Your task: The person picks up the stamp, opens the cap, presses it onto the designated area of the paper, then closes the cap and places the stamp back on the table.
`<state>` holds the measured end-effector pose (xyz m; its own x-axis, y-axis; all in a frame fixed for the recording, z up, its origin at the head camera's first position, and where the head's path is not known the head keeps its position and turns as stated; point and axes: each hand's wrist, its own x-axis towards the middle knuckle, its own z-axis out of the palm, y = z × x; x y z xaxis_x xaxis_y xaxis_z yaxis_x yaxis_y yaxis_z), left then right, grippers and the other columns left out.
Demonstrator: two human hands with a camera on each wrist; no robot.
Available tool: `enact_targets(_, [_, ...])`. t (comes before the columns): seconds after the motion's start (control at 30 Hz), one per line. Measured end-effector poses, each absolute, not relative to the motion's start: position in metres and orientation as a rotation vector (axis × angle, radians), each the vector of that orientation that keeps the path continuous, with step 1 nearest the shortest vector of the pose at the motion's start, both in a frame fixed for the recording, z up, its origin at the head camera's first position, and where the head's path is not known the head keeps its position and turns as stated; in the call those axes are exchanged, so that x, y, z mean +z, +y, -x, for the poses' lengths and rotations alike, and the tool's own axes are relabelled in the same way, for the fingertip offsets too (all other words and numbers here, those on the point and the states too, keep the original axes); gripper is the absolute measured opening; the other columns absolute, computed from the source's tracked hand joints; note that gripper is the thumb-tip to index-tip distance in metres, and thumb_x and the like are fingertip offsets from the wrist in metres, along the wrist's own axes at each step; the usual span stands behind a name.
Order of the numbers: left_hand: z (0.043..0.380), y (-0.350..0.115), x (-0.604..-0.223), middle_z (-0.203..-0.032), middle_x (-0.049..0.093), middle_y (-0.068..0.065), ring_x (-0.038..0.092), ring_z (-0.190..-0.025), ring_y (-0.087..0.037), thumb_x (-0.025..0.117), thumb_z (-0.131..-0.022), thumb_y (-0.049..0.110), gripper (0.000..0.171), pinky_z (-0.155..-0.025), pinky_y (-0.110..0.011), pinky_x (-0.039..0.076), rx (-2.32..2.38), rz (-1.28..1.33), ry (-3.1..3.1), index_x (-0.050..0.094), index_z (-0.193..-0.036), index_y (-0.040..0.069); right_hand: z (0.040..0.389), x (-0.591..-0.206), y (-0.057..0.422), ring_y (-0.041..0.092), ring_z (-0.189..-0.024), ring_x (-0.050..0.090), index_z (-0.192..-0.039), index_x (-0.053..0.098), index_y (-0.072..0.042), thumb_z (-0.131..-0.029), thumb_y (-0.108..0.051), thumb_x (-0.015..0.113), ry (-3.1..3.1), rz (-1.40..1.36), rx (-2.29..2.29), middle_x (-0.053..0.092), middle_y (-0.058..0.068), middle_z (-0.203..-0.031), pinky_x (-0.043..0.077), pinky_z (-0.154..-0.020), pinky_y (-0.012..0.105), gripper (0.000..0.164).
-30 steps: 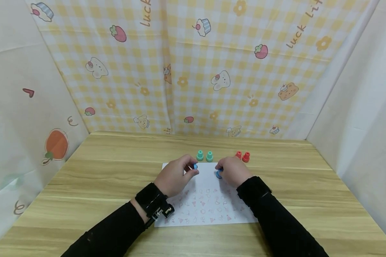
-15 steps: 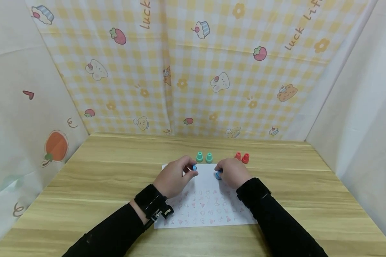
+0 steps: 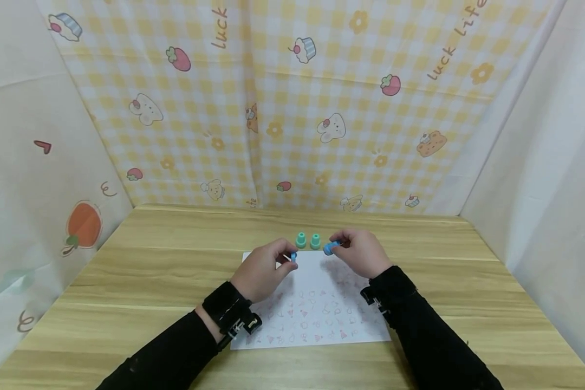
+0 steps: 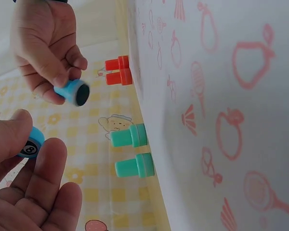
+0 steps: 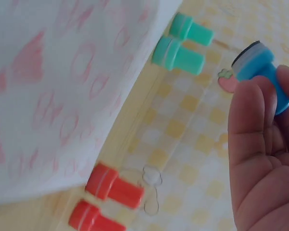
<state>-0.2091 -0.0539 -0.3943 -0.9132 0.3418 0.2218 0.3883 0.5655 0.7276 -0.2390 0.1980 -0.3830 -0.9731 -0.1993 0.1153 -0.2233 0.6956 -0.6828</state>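
Note:
My left hand (image 3: 259, 271) pinches a small round blue piece, perhaps a stamp cap (image 4: 34, 143), between thumb and finger; its dark face bears a pale mark like an 8. To its right, my right hand (image 3: 363, 254) grips a blue stamp (image 5: 260, 67) by its narrow handle. The stamp is tilted, its dark face turned left and away from my palm, above the far edge of the white paper (image 3: 304, 275). Rows of red printed fruits, rackets and shuttlecocks cover the paper's nearer part. Both blue pieces are apart.
Two green stamps (image 3: 308, 242) stand on the wooden table (image 3: 175, 238) just past the paper. Two red stamps (image 4: 118, 77) stand farther right, hidden behind my right hand in the head view. A yellow checked cloth (image 3: 190, 135) hangs behind.
My right hand has lifted and moved slightly away from me, raising and tilting the blue stamp off the paper. It now hides the red stamps. My left hand stays nearly still.

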Motion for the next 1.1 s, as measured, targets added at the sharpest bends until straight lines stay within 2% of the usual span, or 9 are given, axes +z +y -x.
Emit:
enact_targets(0.13, [0.210,-0.054,-0.395,-0.103,0.074,0.008,0.070,-0.093,-0.007,0.076,-0.098,0.014,0.022,-0.084,-0.033,0.060,-1.301,0.636,-2.727,0.069,-0.119,0.017,0.237,-0.382,0.195,0.016,-0.087,0.072,-0.108,0.073,-0.006,-0.099,-0.014,0.072,-2.827,-0.367,1.379,0.078,0.011,-0.101,0.061,-0.083,0.036,0.013])
enact_targets(0.33, [0.209,-0.054,-0.394,-0.103,0.074,0.008,0.070,-0.092,-0.006,0.076,-0.099,0.018,0.024,-0.084,-0.032,0.060,-1.301,0.634,-2.733,0.067,-0.120,0.015,0.234,-0.380,0.187,0.017,-0.084,0.072,-0.107,0.069,0.006,-0.097,-0.003,0.070,-2.705,-0.527,1.751,0.074,0.025,-0.104,0.064,-0.082,0.033,0.013])
enact_targets(0.47, [0.207,-0.053,-0.391,-0.105,0.075,0.005,0.072,-0.096,-0.010,0.075,-0.099,0.017,0.024,-0.086,-0.036,0.061,-1.311,0.637,-2.724,0.068,-0.122,0.013,0.232,-0.378,0.182,0.016,-0.082,0.072,-0.106,0.068,0.009,-0.096,0.000,0.070,-2.680,-0.579,1.867,0.074,0.024,-0.102,0.063,-0.080,0.028,0.013])
enact_targets(0.6, [0.206,-0.053,-0.390,-0.105,0.076,0.005,0.073,-0.097,-0.012,0.074,-0.100,0.018,0.024,-0.086,-0.037,0.061,-1.334,0.633,-2.721,0.068,-0.122,0.013,0.228,-0.375,0.178,0.016,-0.082,0.071,-0.106,0.069,0.008,-0.095,-0.001,0.072,-2.692,-0.600,1.905,0.074,0.018,-0.099,0.062,-0.079,0.027,0.013])
enact_targets(0.73, [0.206,-0.052,-0.390,-0.104,0.076,0.007,0.072,-0.096,-0.010,0.075,-0.100,0.020,0.022,-0.085,-0.035,0.062,-1.339,0.640,-2.719,0.069,-0.121,0.016,0.225,-0.373,0.176,0.017,-0.081,0.069,-0.105,0.071,0.005,-0.094,-0.001,0.073,-2.711,-0.606,1.885,0.075,0.012,-0.096,0.060,-0.076,0.027,0.013])
enact_targets(1.1, [0.205,-0.053,-0.392,-0.106,0.076,0.009,0.071,-0.096,-0.008,0.074,-0.100,0.024,0.021,-0.087,-0.035,0.061,-1.346,0.699,-2.733,0.068,-0.119,0.018,0.221,-0.373,0.172,0.018,-0.082,0.067,-0.106,0.071,0.004,-0.095,-0.003,0.072,-2.729,-0.658,1.881,0.073,0.009,-0.095,0.060,-0.077,0.030,0.013])
